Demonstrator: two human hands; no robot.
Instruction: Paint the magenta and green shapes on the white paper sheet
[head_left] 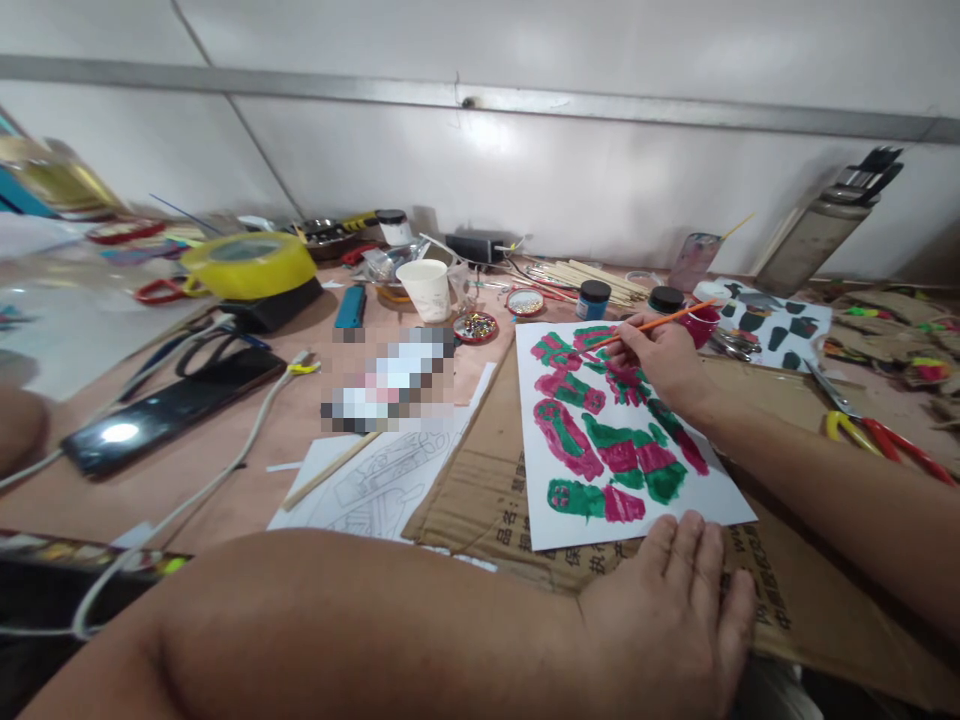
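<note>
My right hand (658, 355) pinches an orange paintbrush (667, 318), its tip down at the top of a white sheet (551, 450). Green and magenta painted shapes (630, 445) cover much of that sheet. Lying flat, my left hand (671, 610) rests its fingertips at the sheet's lower edge, over a piece of brown cardboard (472, 480) with printed characters. Just behind my right hand stands a cup of magenta paint (701, 325). A dark-lidded blue jar (592, 299) is beyond the sheet's top edge.
Scissors (862, 415) with red and yellow handles lie at the right. A paper cup (425, 290), a black phone (172, 410), yellow tape (251, 265) and a pencil-drawn sheet (375, 480) are to the left. A metal bottle (817, 235) leans near the wall.
</note>
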